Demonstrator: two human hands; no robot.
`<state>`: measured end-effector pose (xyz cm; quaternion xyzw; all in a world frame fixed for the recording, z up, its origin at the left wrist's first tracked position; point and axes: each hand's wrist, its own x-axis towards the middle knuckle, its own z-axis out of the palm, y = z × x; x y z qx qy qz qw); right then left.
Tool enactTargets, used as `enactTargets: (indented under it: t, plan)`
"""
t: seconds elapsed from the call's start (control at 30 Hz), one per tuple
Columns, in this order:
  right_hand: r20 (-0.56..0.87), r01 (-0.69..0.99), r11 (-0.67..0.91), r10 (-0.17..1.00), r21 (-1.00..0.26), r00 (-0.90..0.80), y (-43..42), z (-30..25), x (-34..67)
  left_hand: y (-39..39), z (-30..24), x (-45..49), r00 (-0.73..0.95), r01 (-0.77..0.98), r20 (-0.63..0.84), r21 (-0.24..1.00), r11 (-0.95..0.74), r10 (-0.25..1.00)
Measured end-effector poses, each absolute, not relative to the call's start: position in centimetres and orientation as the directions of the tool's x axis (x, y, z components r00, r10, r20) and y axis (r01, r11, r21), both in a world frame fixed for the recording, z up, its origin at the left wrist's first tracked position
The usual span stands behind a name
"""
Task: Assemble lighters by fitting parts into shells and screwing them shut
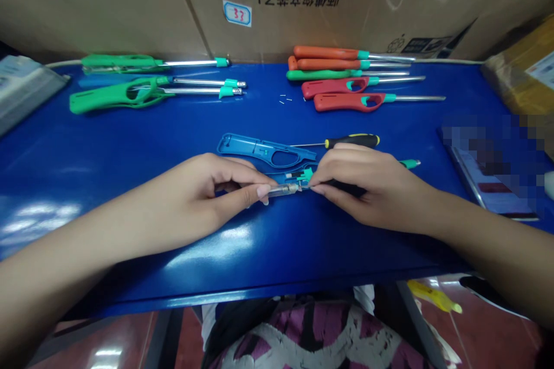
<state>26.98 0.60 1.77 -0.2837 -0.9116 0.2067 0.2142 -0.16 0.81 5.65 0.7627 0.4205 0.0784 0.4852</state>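
My left hand (216, 193) pinches a clear fuel tank (282, 189) of a lighter between thumb and fingers, holding it level over the table. At the tank's right end, my right hand (372, 184) is closed in a fingertip pinch on a thin piece too small to make out. Just beyond my fingers lies a blue lighter shell half (255, 150), hollow side up. Another blue part, mostly hidden by my hands, lies nearer, with a green trigger (308, 175) by it. A yellow-and-black screwdriver (355, 140) rests behind my right hand.
Several lighters, including a green lighter (115, 98), lie at the back left; others, including a red lighter (346, 102), lie back right. Tiny white pins (283, 102) sit between. A large cardboard box (277, 29) stands behind the blue table (130, 155). A phone-like device (489, 179) lies right.
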Motion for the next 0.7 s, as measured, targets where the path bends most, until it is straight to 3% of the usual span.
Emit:
enactTargets:
  t: [0.7]
  plan:
    - [0.268, 0.419, 0.752, 0.601, -0.509, -0.753, 0.67, 1.7, 26.78, 1.14, 4.81, -0.45, 0.647, 0.541, -0.243, 0.814, -0.211, 0.723]
